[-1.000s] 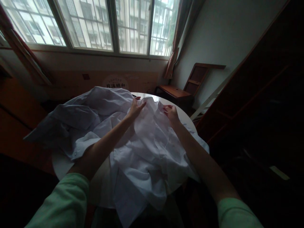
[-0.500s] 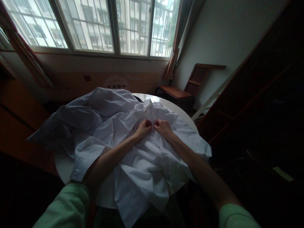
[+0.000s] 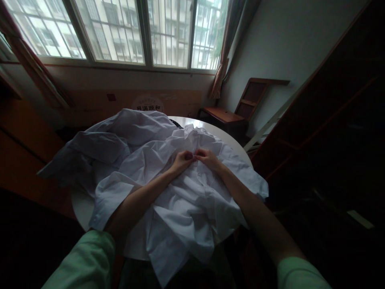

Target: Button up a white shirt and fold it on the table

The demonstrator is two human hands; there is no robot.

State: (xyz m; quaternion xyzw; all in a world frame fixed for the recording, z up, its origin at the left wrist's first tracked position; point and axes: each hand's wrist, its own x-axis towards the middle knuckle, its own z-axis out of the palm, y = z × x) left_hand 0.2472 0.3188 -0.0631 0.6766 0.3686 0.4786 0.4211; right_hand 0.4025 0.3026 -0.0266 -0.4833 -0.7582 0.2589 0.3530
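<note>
A white shirt-like garment (image 3: 180,204) lies rumpled over a round white table, its folds hanging past the front edge. My left hand (image 3: 182,161) pinches the cloth at the front opening, below what looks like the collar. Close against it, my right hand (image 3: 207,158) is closed on the same strip of fabric, fingertips nearly touching the left ones. Whether a button sits between the fingers is too small to make out. One part of the cloth lies over my left forearm's side.
The white table's rim (image 3: 240,150) shows at the back right. Behind stands a wooden chair (image 3: 224,115) by the wall. A large cardboard panel (image 3: 183,98) leans under the barred window (image 3: 168,36). Dark wooden furniture (image 3: 313,116) rises at the right, and an orange-brown cabinet (image 3: 24,140) at the left.
My fingertips have come closer together at the front opening, the right hand shifting slightly up and left. The garment lies much as before; the view has moved a little.
</note>
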